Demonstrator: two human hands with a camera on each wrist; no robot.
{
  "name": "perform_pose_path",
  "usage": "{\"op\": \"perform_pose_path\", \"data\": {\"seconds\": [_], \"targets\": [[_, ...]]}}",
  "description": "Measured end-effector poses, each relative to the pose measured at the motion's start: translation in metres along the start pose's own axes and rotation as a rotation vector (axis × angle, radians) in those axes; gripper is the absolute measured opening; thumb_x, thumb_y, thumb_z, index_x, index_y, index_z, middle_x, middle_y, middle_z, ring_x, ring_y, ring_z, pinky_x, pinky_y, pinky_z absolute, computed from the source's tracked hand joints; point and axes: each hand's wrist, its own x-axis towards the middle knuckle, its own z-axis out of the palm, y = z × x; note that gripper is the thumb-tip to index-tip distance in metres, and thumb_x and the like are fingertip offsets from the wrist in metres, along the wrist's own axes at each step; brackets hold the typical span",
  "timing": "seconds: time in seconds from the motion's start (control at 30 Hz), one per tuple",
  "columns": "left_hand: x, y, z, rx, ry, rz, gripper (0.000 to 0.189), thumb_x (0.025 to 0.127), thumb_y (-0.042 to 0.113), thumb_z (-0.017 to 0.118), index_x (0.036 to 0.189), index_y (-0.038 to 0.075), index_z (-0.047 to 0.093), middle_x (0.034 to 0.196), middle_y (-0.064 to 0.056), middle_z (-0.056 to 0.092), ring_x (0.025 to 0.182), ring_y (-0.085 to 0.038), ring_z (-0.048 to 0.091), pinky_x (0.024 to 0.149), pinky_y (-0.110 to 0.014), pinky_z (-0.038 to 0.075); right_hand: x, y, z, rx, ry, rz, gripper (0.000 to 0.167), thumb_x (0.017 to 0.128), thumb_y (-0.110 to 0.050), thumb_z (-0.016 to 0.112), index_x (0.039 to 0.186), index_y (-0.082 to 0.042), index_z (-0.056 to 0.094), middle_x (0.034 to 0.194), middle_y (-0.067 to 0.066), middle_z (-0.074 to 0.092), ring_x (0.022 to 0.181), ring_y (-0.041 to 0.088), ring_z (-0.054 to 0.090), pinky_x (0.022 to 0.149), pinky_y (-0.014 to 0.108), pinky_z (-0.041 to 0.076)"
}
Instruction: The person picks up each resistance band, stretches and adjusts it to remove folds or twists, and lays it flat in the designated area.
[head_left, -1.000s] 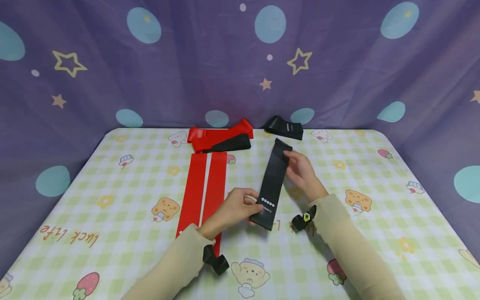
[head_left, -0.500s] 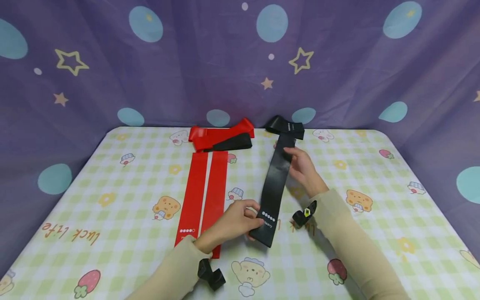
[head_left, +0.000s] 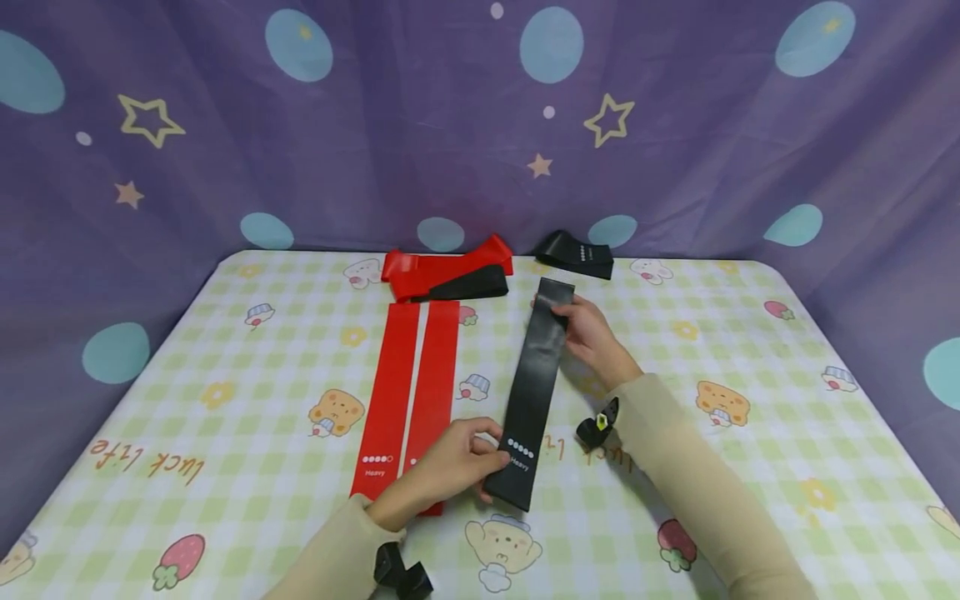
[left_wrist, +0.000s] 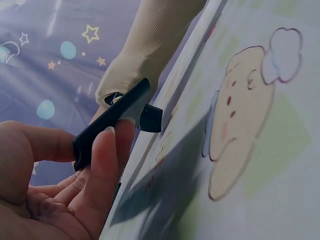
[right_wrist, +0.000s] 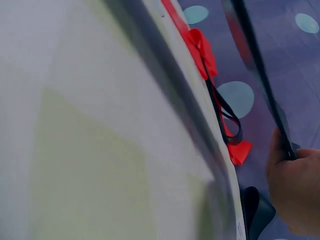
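Both hands hold a flat black resistance band (head_left: 534, 367) lengthwise over the table, its near end marked "Heavy" with a row of white dots. My left hand (head_left: 459, 454) pinches the near end at its left edge. In the left wrist view, that end of the band (left_wrist: 110, 120) sits between thumb and fingers, raised over the cloth with a shadow below. My right hand (head_left: 592, 337) grips the far end from the right side, thumb on top. To the left, two red resistance bands (head_left: 397, 367) lie flat side by side, partly hidden by my left hand and sleeve.
At the back edge lies a crumpled red band (head_left: 442, 268) with a black band (head_left: 468, 284) against it. Another folded black band (head_left: 577, 254) rests to its right. A checked cloth (head_left: 247, 400) covers the table; a purple curtain (head_left: 420, 142) hangs behind.
The black band's near end has come toward me and slightly left with my left hand. Its far end overlapped the folded black band half a second ago and now shows apart from it.
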Motion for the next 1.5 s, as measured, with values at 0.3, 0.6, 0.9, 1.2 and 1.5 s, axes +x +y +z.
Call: {"op": "perform_pose_path", "data": {"seconds": [0.3, 0.6, 0.9, 1.2, 1.5], "targets": [[-0.012, -0.009, -0.006, 0.027, 0.011, -0.025, 0.028, 0.090, 0.007, 0.058, 0.112, -0.009, 0.051, 0.075, -0.022, 0.068, 0.048, -0.031, 0.062, 0.054, -0.026, 0.054, 0.015, 0.013, 0.014, -0.241, 0.061, 0.071, 0.036, 0.094, 0.006, 0.040, 0.130, 0.000, 0.042, 0.098, 0.000, 0.057, 0.074, 0.007, 0.060, 0.065, 0.018, 0.052], [-0.021, -0.018, -0.010, -0.010, 0.016, -0.061, 0.027, 0.090, 0.006, 0.058, 0.112, -0.009, 0.050, 0.083, -0.021, 0.071, 0.050, -0.022, 0.064, 0.051, -0.021, 0.051, 0.034, 0.024, 0.037, -0.525, 0.015, 0.124, 0.046, 0.091, 0.006, 0.042, 0.137, 0.010, 0.039, 0.116, 0.012, 0.052, 0.086, 0.011, 0.055, 0.076, 0.019, 0.049], [-0.030, -0.020, -0.015, -0.045, 0.031, -0.107, 0.033, 0.091, 0.008, 0.059, 0.117, -0.009, 0.046, 0.080, -0.015, 0.070, 0.051, -0.018, 0.063, 0.051, -0.021, 0.050, 0.040, 0.021, 0.047, -0.691, -0.081, 0.105, 0.039, 0.091, 0.004, 0.044, 0.129, 0.009, 0.047, 0.100, 0.009, 0.060, 0.074, 0.009, 0.062, 0.067, 0.023, 0.054], [-0.039, -0.022, -0.018, -0.058, 0.078, -0.105, 0.038, 0.091, 0.006, 0.058, 0.120, -0.014, 0.043, 0.082, -0.018, 0.070, 0.053, -0.019, 0.065, 0.055, -0.024, 0.055, 0.052, 0.023, 0.061, -0.783, -0.080, 0.137, 0.043, 0.093, 0.000, 0.044, 0.136, 0.001, 0.047, 0.116, 0.013, 0.058, 0.083, 0.014, 0.059, 0.087, 0.035, 0.053], [-0.046, -0.022, -0.018, -0.048, 0.103, -0.167, 0.053, 0.090, 0.009, 0.060, 0.132, -0.016, 0.038, 0.077, -0.013, 0.069, 0.054, -0.018, 0.065, 0.056, -0.026, 0.056, 0.060, 0.024, 0.066, -0.856, -0.063, 0.146, 0.045, 0.092, -0.001, 0.047, 0.137, 0.002, 0.048, 0.136, 0.020, 0.049, 0.110, 0.027, 0.055, 0.101, 0.044, 0.046]]}}
